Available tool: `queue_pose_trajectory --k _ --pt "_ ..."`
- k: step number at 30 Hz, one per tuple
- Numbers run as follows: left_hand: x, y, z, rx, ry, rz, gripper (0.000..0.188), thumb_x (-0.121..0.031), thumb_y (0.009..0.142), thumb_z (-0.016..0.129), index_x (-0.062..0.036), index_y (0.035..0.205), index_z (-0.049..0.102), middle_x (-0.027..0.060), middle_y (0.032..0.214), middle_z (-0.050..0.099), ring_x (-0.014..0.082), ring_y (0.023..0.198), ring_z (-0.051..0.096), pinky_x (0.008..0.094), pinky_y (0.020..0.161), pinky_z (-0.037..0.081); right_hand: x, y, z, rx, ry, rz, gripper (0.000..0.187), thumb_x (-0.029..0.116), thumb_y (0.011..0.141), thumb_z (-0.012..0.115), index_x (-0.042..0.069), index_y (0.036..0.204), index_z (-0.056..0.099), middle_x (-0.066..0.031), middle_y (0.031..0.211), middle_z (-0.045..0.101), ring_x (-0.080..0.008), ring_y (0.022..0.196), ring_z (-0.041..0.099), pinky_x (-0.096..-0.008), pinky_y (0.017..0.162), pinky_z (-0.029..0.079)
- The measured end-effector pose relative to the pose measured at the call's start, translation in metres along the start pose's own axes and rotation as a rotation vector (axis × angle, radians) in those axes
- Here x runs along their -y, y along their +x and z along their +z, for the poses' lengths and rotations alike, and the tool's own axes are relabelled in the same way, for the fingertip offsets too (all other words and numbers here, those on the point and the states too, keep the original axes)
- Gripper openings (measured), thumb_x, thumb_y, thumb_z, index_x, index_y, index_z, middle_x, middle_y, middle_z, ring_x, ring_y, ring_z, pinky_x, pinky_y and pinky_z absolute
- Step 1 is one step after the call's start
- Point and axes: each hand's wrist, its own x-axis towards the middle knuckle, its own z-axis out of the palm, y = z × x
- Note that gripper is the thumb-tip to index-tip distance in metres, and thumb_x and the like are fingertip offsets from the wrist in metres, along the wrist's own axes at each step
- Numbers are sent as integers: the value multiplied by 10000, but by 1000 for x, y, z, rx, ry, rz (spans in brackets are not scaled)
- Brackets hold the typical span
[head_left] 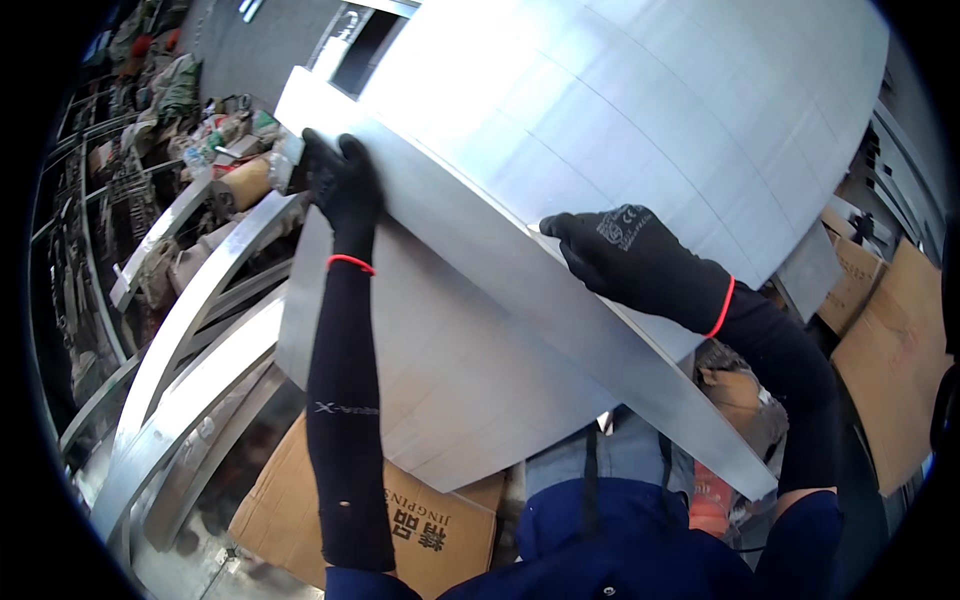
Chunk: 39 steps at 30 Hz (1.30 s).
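A long, pale grey metal strip point(470, 240) runs slantwise from the upper left to a pointed end at the lower right, across a large whitish sheet point(620, 110) marked with thin crossing lines. At its upper left part, my left hand point(345, 190), in a black glove, grips the long near edge; some of its fingers are hidden. My right hand point(635, 262), also black-gloved, is closed over the far edge near the strip's middle. Its thumb and forefinger meet by that edge, and what they hold is hidden or too small to name. Red bands ring both glove cuffs.
Below the strip a grey panel point(440, 350) slants toward me. Curved metal strips point(190, 320) stand at the left, beside a cluttered rack point(110, 190). One cardboard box point(290, 500) lies at the lower left; cardboard point(895, 370) leans at the right.
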Motion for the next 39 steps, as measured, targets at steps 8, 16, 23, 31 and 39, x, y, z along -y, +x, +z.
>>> queue_pose_trajectory --k 8,16,23,31,39 --pt "-19 19 -41 79 -778 -368 713 -395 972 317 127 1433 161 349 1443 293 433 1345 320 423 1125 238 0 -97 -5 -26 18 17 321 61 824 597 -8 1128 524 -119 767 611 -283 602 607 -383 518 476" --pt "-18 23 -47 155 -833 -385 721 -423 963 306 81 1452 146 364 1369 382 473 1252 410 450 1046 315 16 -169 -28 109 31 123 395 21 789 603 -2 1175 521 -85 698 562 -264 560 568 -393 512 451" --pt "-10 17 -28 73 -780 -334 693 -387 962 351 79 1443 175 378 1321 424 483 1187 468 468 1016 342 51 -254 -26 -152 108 513 443 29 793 607 29 1228 522 -157 997 630 -321 905 604 -394 807 483" --pt "-20 28 -38 133 -951 -426 814 -404 900 482 111 1443 162 326 1252 517 394 1100 554 422 967 390 94 -274 83 -66 -249 853 998 348 628 811 19 1422 304 -216 1437 344 -432 1280 349 -532 1067 257" --pt "56 30 4 67 -1402 -477 773 -462 945 490 134 1384 265 311 1341 430 375 1254 439 396 1027 354 122 -276 136 -223 -315 778 918 276 623 790 24 1382 338 -272 1249 417 -447 1146 409 -542 941 343"
